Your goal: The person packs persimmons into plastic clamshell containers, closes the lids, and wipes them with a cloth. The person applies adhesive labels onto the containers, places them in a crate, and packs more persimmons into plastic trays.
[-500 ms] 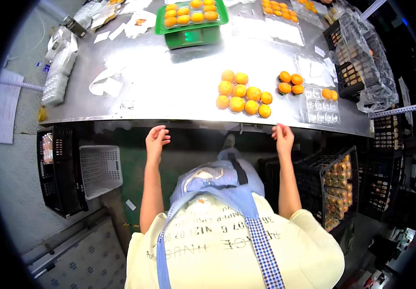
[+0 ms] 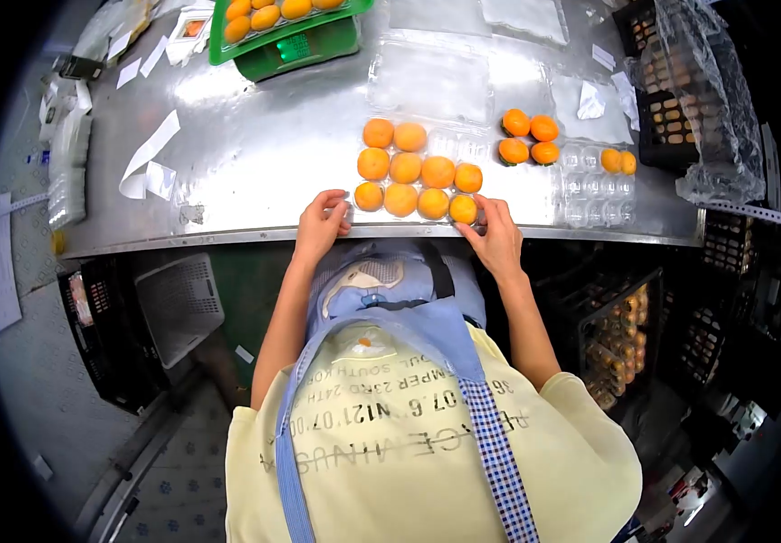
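Note:
A clear plastic fruit tray (image 2: 456, 147) partly filled with orange citrus fruits (image 2: 405, 168) lies at the table's near edge; its far right cells hold no fruit. My left hand (image 2: 323, 223) is at the tray's near left corner, fingers curled and closed at its rim. At the near right corner, my right hand (image 2: 497, 237) has its thumb and fingers around the tray's edge, beside the corner fruit. The exact finger contact under the rim is hidden. Right of this tray sits a small group of darker orange fruits with green undersides (image 2: 530, 138).
Another clear tray (image 2: 597, 195) with two fruits lies to the right. A green scale (image 2: 295, 50) carries a fruit tray at the back left. Black crates (image 2: 666, 118) under plastic film stand on the right. A grey basket (image 2: 180, 308) is below left.
Both hands have moved forward from below the table edge to the sides of the fruit tray. My view has shifted closer to the table and turned slightly.

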A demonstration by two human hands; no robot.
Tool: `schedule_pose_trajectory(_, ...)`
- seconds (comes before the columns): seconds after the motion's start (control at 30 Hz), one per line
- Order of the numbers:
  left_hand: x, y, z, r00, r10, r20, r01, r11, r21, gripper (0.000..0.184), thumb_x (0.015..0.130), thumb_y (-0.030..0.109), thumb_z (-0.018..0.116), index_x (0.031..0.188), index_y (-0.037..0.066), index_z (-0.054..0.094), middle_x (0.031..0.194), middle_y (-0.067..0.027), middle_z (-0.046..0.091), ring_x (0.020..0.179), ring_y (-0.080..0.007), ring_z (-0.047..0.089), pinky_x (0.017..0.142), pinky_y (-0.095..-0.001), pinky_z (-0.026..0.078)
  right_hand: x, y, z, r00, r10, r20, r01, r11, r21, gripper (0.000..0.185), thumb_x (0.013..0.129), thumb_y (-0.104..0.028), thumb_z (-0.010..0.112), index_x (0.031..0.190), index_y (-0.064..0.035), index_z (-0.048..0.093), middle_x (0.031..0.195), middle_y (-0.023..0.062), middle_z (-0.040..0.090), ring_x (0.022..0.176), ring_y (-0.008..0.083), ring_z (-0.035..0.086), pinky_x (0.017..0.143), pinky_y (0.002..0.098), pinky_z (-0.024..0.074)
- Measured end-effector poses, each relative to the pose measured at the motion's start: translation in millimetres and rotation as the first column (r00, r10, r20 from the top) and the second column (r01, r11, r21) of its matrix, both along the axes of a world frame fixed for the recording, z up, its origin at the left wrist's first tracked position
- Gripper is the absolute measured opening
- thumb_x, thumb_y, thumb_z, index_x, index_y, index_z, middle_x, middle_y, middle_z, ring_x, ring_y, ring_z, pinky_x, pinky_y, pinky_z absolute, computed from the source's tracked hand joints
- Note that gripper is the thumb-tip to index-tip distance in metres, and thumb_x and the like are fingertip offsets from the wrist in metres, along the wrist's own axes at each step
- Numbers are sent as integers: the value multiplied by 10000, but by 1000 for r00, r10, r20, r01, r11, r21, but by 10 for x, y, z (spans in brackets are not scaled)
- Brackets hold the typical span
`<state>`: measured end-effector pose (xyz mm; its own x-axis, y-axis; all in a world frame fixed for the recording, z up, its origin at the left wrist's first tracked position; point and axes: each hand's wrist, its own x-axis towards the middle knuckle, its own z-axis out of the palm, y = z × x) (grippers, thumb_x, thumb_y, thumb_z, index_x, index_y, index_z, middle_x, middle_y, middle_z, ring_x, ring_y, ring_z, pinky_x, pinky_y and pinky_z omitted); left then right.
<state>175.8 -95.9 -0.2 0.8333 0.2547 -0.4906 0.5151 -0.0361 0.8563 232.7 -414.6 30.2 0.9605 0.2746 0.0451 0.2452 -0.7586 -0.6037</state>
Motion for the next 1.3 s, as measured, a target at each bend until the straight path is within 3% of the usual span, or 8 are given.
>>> schedule_pose_trajectory(0.23, 323, -3, -127, 985, -108, -133, 90, 987, -136, 198, 971, 119, 556, 1117, -15, 563, 849, -97, 631, 583, -163, 654, 504, -257, 557, -27, 35, 44, 996, -80, 27, 81, 996, -38, 473, 715, -223, 816, 1123, -63, 636, 969, 66, 587, 773, 203, 624, 648, 329, 515)
schedule_pose_trajectory(0.37, 395, -4, -147, 987, -130, -93, 109, 974, -198, 195, 955, 85, 547, 1102, -42, 542, 823, -114, 634, 603, -184, 671, 498, -281, 563, -23, 29, 4, 959, -213, -188, 255, 937, 238, 422, 785, -134, 771, 1164, -47, 610, 986, 20, 605, 828, 114, 610, 671, 251, 497)
schedule_pose_trajectory(0.5, 440, 9, -116, 963, -234, -132, 199, 951, -235, 229, 952, 93, 552, 1169, 22, 541, 841, -79, 620, 646, -159, 659, 545, -271, 567, 86, 213, 215, 837, -121, -534, 515, 503, 693, 475, 833, -19, 714, 1265, -27, 517, 1135, 63, 626, 975, 132, 613, 807, 251, 502)
schedule_pose_trajectory(0.6, 456, 153, -66, 960, -263, -99, 251, 961, -117, 253, 923, 128, 599, 1149, 23, 556, 877, -84, 619, 663, -141, 649, 524, -258, 540, 267, 512, 349, 935, -26, -353, 313, 529, 789, 510, 801, 2, 735, 1258, -33, 509, 1148, 67, 624, 998, 143, 613, 857, 245, 492)
schedule_pose_trajectory(0.87, 179, 977, -23, 991, 71, 110, -60, 993, -99, 223, 926, 98, 602, 1144, 50, 599, 949, -60, 605, 724, -115, 626, 607, -215, 507, 677, 1245, 555, 993, 82, 88, -113, 895, 432, 582, 696, -33, 812, 1207, -37, 534, 1182, 117, 504, 1055, 246, 585, 804, 321, 553)
schedule_pose_trajectory(1.03, -225, 1401, -81, 868, 411, 278, -458, 879, 130, 325, 922, 68, 617, 1232, 41, 520, 970, -61, 593, 660, -94, 593, 565, -217, 490, 1051, 1727, 726, 983, 185, 15, -167, 846, 507, 543, 691, -58, 819, 1178, -50, 579, 1146, 96, 564, 1033, 233, 594, 841, 333, 530)
schedule_pose_trajectory(1.2, -638, 1679, -193, 790, 507, 345, -578, 804, 143, 315, 928, 45, 608, 1222, 9, 498, 969, -50, 571, 625, -68, 571, 524, -198, 462, 1627, 2316, 861, 954, 299, 14, -256, 793, 553, 540, 750, -68, 786, 1229, -7, 543, 1184, 80, 586, 1064, 183, 598, 943, 320, 477)
schedule_pose_trajectory(1.3, -574, 1636, -216, 798, 474, 372, -573, 788, 226, 275, 923, 33, 610, 1184, 11, 526, 921, -32, 597, 574, -48, 542, 503, -185, 432, 2212, 2698, 941, 943, 280, 182, -334, 774, 538, 518, 712, -118, 802, 1180, -41, 594, 1083, 74, 624, 948, 180, 605, 846, 312, 491)
